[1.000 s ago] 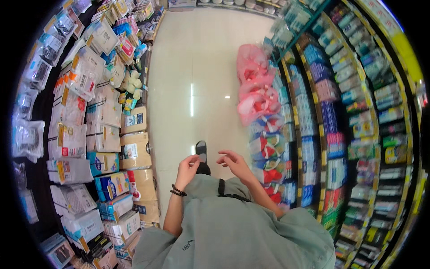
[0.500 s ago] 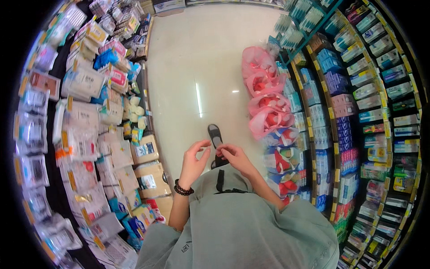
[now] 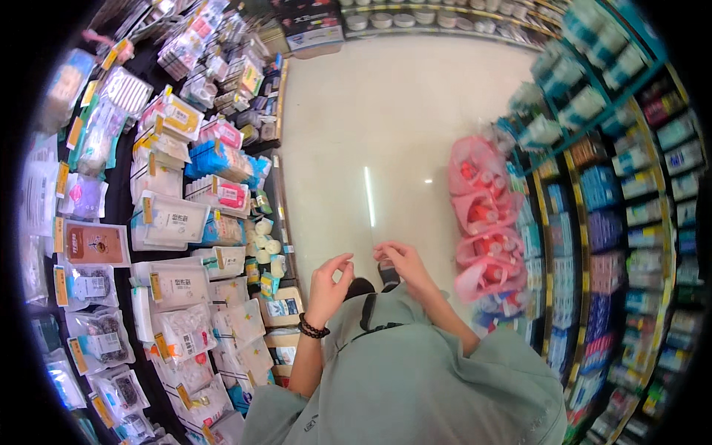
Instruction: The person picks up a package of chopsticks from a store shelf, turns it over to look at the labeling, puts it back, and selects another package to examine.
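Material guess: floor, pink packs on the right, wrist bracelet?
Floor: probably glazed tile, glossy; it mirrors a bright light streak.
Pink packs: likely thin plastic film, shiny; looks crinkled and see-through, red showing inside.
Bracelet: dark round beads, slight sheen; wood, stone or plastic, can't tell.

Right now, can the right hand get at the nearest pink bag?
Probably yes: the right hand looks empty, and nothing visible blocks its way to the nearest pink bag, though it may take a lean.
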The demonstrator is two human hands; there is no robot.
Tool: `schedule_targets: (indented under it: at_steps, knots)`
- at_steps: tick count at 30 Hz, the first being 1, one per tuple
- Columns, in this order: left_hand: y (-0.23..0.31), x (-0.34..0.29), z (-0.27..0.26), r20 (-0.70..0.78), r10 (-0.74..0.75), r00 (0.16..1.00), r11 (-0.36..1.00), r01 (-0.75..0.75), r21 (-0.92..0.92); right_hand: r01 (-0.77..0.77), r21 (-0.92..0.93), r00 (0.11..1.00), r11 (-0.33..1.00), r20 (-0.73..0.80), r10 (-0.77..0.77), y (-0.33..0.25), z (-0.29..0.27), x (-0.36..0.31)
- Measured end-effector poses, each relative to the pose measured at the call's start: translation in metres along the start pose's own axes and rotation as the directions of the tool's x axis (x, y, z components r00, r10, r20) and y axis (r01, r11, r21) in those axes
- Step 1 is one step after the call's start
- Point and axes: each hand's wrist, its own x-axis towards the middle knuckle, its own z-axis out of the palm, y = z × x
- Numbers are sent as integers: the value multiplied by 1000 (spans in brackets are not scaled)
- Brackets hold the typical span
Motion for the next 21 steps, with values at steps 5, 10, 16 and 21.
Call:
schedule_targets:
  at_steps: [5, 10, 16, 21]
  knots:
    - [-50, 68, -33, -224, 173, 959, 984, -175, 11, 17, -92, 997, 996, 82, -10, -31, 11, 78]
    - [-84, 146, -55, -274, -9, 962, 976, -51, -214, -43, -116, 994, 992, 99, 55, -57, 20, 180]
    - [-93, 295, -117, -296, -79, 952, 964, -3, -268, 48, -357, 994, 933, 106, -10, -129, 53, 309]
    - [-49, 433, -186, -379, 220, 899, 969, -248, -25, 231, -508, 970, 830, 191, -153, -200, 77, 417]
